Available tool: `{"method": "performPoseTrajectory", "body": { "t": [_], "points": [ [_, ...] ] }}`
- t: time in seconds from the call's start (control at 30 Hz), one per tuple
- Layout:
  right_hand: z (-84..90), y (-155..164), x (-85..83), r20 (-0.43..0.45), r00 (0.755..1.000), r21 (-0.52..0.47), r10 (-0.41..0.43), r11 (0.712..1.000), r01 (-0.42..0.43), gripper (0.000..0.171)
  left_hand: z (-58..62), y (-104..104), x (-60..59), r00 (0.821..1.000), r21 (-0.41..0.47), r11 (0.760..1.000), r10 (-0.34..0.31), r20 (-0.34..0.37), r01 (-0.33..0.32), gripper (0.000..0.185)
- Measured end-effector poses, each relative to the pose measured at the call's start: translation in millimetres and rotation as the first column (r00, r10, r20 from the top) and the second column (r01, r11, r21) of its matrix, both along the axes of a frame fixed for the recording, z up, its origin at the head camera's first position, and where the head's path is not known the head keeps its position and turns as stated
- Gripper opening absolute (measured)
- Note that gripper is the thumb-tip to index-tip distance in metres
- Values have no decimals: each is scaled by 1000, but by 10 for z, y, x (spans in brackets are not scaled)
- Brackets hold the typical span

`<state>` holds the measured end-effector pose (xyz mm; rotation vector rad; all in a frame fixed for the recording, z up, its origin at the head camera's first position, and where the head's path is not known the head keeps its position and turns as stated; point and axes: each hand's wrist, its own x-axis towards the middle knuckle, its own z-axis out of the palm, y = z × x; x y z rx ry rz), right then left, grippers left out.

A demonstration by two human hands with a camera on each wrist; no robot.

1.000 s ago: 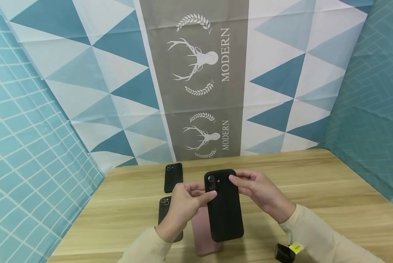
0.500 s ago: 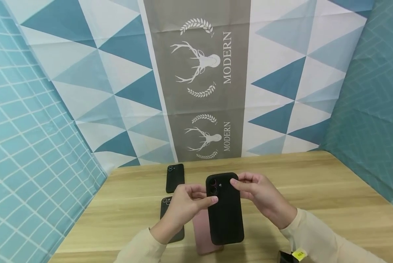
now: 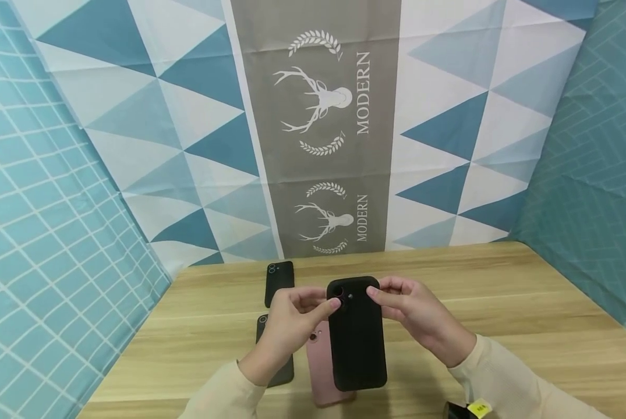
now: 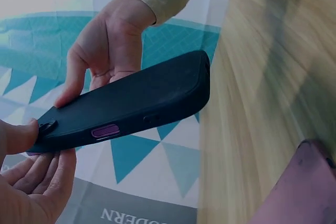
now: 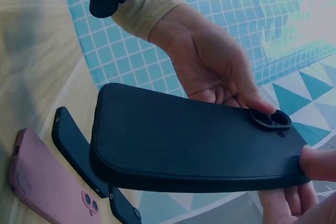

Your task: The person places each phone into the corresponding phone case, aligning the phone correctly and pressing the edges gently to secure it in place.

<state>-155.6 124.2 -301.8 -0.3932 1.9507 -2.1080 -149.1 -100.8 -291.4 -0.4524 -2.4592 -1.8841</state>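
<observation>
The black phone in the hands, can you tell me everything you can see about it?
The black phone wears a matte, rubbery-looking black case. Its back faces up, showing a raised camera bump with two lenses near the top corner and a purple side button. It is held above the wooden table, lying lengthwise away from the person. The left hand and right hand pinch its top corners.

Black phone case [image 4: 131, 100] between both hands' [image 4: 31, 182] fingertips.

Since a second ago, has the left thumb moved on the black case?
Yes. The left hand has slid its thumb up the black case, from below the camera cutout to beside it, nearer the case's top edge.
</observation>
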Motion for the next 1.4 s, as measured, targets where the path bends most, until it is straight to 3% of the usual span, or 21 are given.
{"method": "performPoseTrajectory", "body": {
  "t": [0.23,0.43,0.6,0.9,1.27,1.4],
  "points": [
    [26,18,2,5,996,6,84,996,-84,12,-28,13,26,998,30,997,65,18,-66,22],
    [75,19,-13,-2,996,9,84,996,-84,24,-12,50,48,997,88,993,82,11,-83,23],
    [90,32,-4,0,997,11,72,997,-72,12,5,46,73,997,76,995,57,43,-60,25],
    [84,52,19,-3,999,25,42,999,-42,12,31,0,17,990,48,997,-63,122,58,33],
    [78,47,23,5,999,0,40,999,-40,12,81,29,-13,995,127,991,-50,81,40,30],
    [53,45,21,17,996,-23,83,996,-83,12,73,17,-26,991,181,983,-60,119,38,29]
  ]
}}
